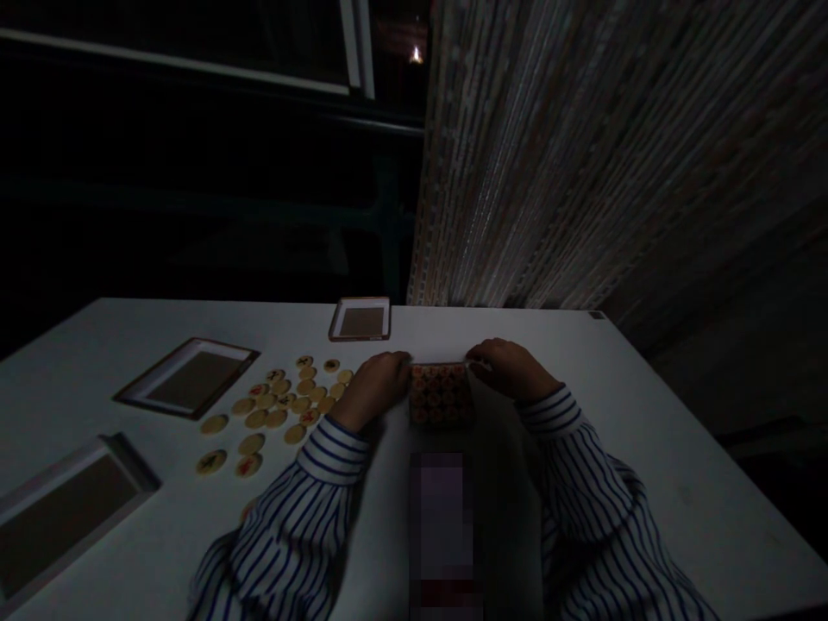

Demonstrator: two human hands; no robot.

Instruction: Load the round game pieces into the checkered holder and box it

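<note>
A small patterned orange-red box (441, 392) lies on the white table (647, 414) in front of me. My left hand (375, 386) grips its left edge with curled fingers. My right hand (508, 366) holds its far right corner, fingers bent over the rim. Both arms wear blue-and-white striped sleeves. Several round tan game pieces (285, 405) with red or black marks lie scattered just left of my left hand.
Three shallow trays stand on the table: a small one (360, 320) at the far edge, one (187, 376) at the left, one (61, 509) at the near left. A dark blurred patch (443, 526) lies between my arms. A brick wall (582, 147) rises behind.
</note>
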